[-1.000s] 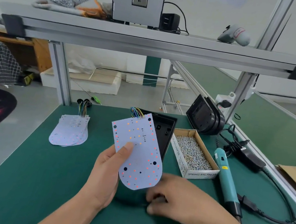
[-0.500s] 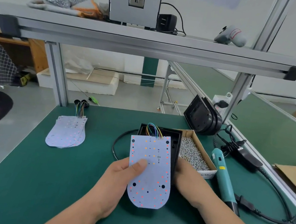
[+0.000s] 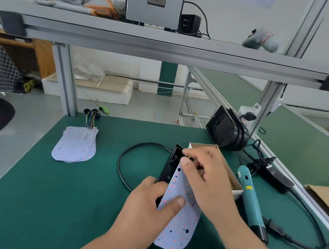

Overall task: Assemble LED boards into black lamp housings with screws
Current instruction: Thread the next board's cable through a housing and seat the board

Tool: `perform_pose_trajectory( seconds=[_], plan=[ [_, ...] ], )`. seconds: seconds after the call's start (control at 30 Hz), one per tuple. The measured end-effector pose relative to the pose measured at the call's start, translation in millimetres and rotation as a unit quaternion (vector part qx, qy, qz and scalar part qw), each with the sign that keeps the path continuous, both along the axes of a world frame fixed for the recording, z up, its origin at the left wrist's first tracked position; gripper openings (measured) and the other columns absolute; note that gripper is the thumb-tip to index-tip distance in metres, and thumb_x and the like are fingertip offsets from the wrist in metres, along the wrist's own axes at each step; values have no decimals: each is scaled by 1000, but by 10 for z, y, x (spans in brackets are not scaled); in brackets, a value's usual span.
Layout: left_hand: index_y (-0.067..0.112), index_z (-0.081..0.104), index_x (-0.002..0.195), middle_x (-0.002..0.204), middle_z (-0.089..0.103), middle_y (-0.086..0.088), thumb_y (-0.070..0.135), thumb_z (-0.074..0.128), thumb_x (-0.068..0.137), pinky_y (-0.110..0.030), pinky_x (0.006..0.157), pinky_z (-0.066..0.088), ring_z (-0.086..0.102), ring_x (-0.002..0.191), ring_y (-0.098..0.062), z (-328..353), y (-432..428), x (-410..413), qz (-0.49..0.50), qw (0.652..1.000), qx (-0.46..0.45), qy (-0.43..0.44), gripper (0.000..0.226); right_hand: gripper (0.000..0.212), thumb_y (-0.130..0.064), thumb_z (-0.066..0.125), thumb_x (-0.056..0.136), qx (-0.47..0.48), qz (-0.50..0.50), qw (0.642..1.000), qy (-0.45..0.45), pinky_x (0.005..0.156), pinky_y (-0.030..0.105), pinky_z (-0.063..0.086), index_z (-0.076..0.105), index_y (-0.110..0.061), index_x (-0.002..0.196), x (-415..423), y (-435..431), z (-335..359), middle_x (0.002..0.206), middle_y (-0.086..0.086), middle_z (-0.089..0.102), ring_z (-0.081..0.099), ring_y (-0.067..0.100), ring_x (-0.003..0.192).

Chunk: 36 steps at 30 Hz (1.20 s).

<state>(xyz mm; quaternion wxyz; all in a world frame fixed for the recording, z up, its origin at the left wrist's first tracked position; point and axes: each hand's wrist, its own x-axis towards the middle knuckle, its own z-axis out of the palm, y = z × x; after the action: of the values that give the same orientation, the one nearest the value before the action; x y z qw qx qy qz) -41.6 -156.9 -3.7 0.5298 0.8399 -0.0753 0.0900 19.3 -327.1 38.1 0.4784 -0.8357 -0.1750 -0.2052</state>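
White rounded LED board (image 3: 178, 226) tilted against black lamp housing (image 3: 171, 166), left hand (image 3: 142, 208) gripping both, right hand (image 3: 208, 180) pinching board's top end

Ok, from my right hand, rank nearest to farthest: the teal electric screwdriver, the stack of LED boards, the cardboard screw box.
1. cardboard screw box, partly under the right hand.
2. teal electric screwdriver, just right of that box.
3. stack of LED boards, far left on the table.
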Motion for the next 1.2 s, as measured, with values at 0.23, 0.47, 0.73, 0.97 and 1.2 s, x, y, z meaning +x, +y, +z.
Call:
perform_pose_trajectory(
  seconds=[0.23, 0.47, 0.73, 0.97, 1.2],
  plan=[
    [54, 59, 139, 110, 61, 19, 68, 35, 103, -21, 95, 46, 60, 114, -3, 43, 19, -48, 4, 998, 2, -60, 45, 10, -39, 74, 97, 21, -6, 998, 59, 73, 10, 46, 70, -36, 88, 108, -33, 23, 91, -20, 74, 69, 2, 87],
    [76, 0, 151, 131, 56, 41, 44, 42, 107, -11, 87, 41, 57, 115, 11, 105, 6, -49, 38, 998, -36, -40, 68, 20, -52, 83, 82, -56, -65, 995, 60, 67, 6, 41, 71, -38, 89, 187, -79, 131, 92, -35, 69, 64, -12, 89],
    [61, 52, 130, 129, 71, 20, 14, 53, 87, -31, 98, 49, 66, 119, -4, 19, 44, 37, 5, 989, -148, 29, 63, 22, -55, 68, 85, -140, -88, 986, -29, 69, 19, 47, 68, -41, 102, 171, 21, 65, 90, -34, 66, 49, -22, 99],
    [41, 54, 141, 132, 71, 17, 14, 60, 81, -32, 101, 54, 67, 122, -9, 93, 69, 44, -42, 984, -159, 67, 67, 13, -33, 74, 92, -146, -66, 987, 14, 81, 37, 55, 75, -29, 104, 200, 67, 58, 93, -14, 76, 67, 6, 85],
    [50, 59, 138, 129, 71, 24, 28, 59, 84, -29, 104, 50, 63, 125, 2, 167, 350, 158, -24, 994, -85, 56, 58, 20, -24, 66, 90, -194, -48, 979, 40, 77, 34, 49, 71, -35, 107, 176, 121, 66, 95, -10, 68, 60, 8, 78]
  ],
)
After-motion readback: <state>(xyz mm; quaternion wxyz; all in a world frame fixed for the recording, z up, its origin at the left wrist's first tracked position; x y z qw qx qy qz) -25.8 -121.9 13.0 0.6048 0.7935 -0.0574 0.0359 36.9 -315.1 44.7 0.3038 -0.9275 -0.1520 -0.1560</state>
